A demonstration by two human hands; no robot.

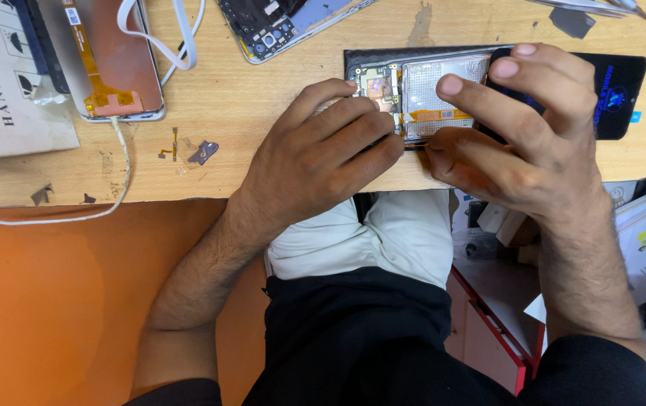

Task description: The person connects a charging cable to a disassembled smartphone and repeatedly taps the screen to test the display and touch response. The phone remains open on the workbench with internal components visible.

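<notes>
opened phone (pixel 420 94): silver-white inner plate, gold-brown circuit board at its left end, an orange ribbon strip across it
mat (pixel 620 94): black with blue marks, upper right of the frame
tabletop (pixel 263 135): pale yellow wood, grey-brown stains
second phone (pixel 116 64): copper-brown back, orange flex strip, upper left
cable (pixel 161 45): white
box (pixel 3 83): off-white, dark lettering
floor (pixel 52 301): orange
trousers (pixel 405 233): cream
cabinet edge (pixel 499 334): red, lower right

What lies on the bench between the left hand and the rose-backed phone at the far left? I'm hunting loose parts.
In the head view, a small gold flex strip and a grey metal bracket lie on the wooden bench there.
</notes>
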